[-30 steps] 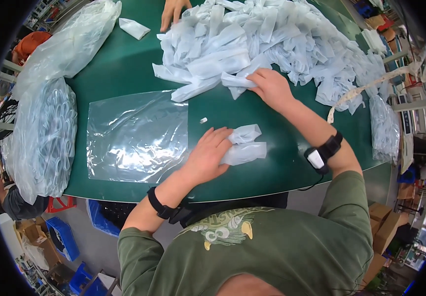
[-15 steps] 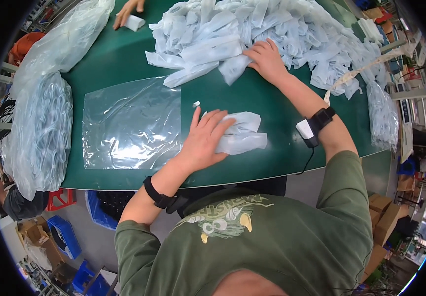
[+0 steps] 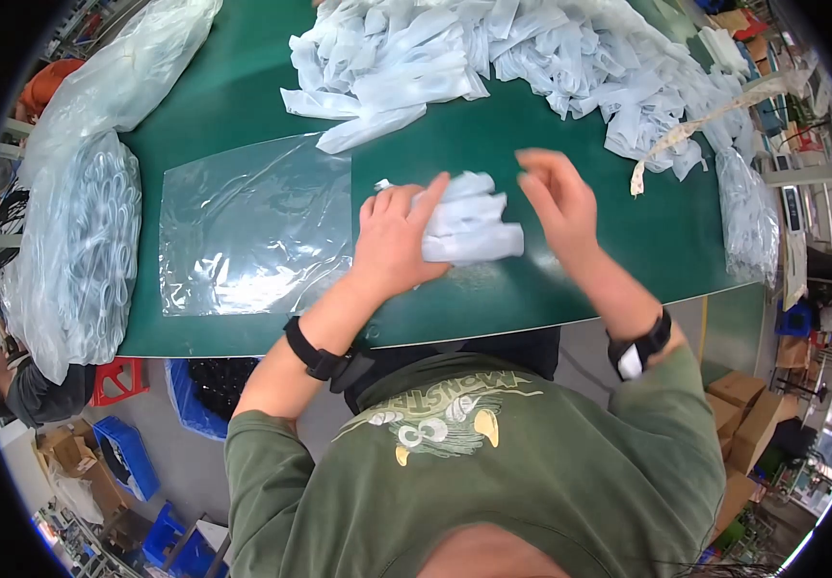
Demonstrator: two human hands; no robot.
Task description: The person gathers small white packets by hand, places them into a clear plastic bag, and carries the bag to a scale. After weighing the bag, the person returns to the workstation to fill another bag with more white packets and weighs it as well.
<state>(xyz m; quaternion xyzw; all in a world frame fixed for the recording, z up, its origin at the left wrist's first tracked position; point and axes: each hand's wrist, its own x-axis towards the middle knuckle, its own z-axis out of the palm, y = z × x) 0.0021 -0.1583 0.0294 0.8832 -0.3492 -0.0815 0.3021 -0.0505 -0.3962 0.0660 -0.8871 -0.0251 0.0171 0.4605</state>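
A small stack of thin, whitish, translucent sleeve-like pieces (image 3: 479, 231) lies on the green table in front of me. My left hand (image 3: 395, 239) is closed over the stack's left end, its thumb and fingers around the edge. My right hand (image 3: 565, 207) hovers just right of the stack, fingers bent and apart, with nothing in it. At the far side spreads a large heap of the same pale pieces (image 3: 532, 58). A flat clear plastic bag (image 3: 252, 231) lies left of my left hand, and a tiny white scrap (image 3: 382, 184) sits by its fingertips.
A big clear bag packed with pale looped pieces (image 3: 103, 250) stands at the table's left edge. Another filled clear bag (image 3: 748, 226) hangs at the right. A beige strip (image 3: 690, 135) crosses the heap's right end. Blue bins (image 3: 127, 458) and cardboard boxes (image 3: 739, 395) stand on the floor.
My right hand has come back from the heap to beside the stack, which looks thicker now. The other person's hand and the white item at the far left have gone from there.
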